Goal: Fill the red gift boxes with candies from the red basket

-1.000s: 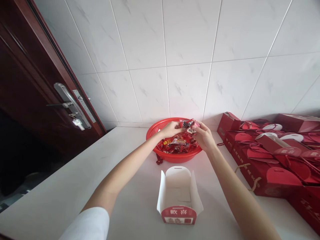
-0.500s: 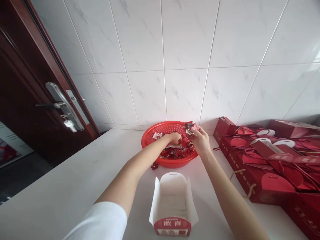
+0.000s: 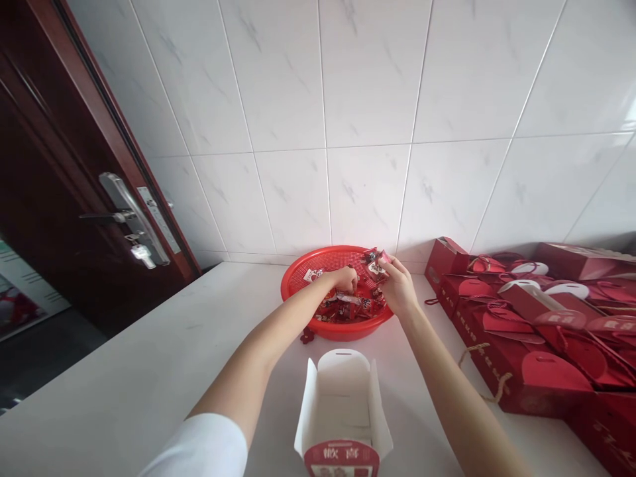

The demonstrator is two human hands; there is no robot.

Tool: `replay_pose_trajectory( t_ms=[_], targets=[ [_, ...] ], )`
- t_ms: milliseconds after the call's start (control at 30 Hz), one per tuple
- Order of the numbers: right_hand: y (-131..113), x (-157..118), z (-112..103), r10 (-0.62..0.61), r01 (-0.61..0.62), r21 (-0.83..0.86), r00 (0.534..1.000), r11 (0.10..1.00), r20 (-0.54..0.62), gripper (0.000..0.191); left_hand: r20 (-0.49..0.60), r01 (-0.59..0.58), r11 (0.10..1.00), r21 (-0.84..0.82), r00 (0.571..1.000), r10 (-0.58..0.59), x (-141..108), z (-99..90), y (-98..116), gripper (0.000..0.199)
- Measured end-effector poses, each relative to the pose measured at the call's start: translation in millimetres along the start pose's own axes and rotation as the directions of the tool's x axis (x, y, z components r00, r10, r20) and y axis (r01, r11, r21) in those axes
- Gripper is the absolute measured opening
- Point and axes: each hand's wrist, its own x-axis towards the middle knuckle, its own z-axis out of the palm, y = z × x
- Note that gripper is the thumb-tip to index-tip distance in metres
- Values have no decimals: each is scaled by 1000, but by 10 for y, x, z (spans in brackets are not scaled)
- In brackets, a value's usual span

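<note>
A red plastic basket (image 3: 348, 331) with a mesh wall stands near the tiled wall, and several wrapped candies (image 3: 348, 310) lie in it. My left hand (image 3: 346, 281) reaches into the basket with its fingers curled down among the candies; what its fingertips pinch, if anything, is hidden. Over the basket's right rim, my right hand (image 3: 397, 285) is closed on red-wrapped candies (image 3: 376, 267), pinched between thumb and fingers. In front of the basket sits an open box (image 3: 342, 411), white inside, with a red front flap and nothing visible inside it.
Many red gift boxes (image 3: 527, 358) with rope handles are crowded along the right side of the white table (image 3: 209, 331). A small dark red flower-shaped piece (image 3: 307, 336) lies by the basket. At left is a brown door (image 3: 59, 132) with keys (image 3: 142, 254) in its lock.
The camera view has tilted slightly, so the scene sits a little lower. My left hand has shifted slightly within the basket; my right hand keeps its candies at the right rim.
</note>
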Motion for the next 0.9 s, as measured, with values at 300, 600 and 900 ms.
replay_pose_trajectory(
  t_ms=[300, 600, 900],
  targets=[
    [-22, -3, -10, 5, -5, 1, 1000, 1000, 6, 31, -120, -7, 979, -204, 993, -18, -254, -280, 92, 17],
    [-198, -102, 62, 116, -110, -58, 986, 992, 122, 31, -257, -192, 881, -431, 963, 84, -1280, -408, 364, 27],
    [-619, -395, 263, 101, 15, -276, 910, 961, 402, 34, -66, -254, 930, -267, 967, 245, -2206, -229, 884, 16]
  ],
)
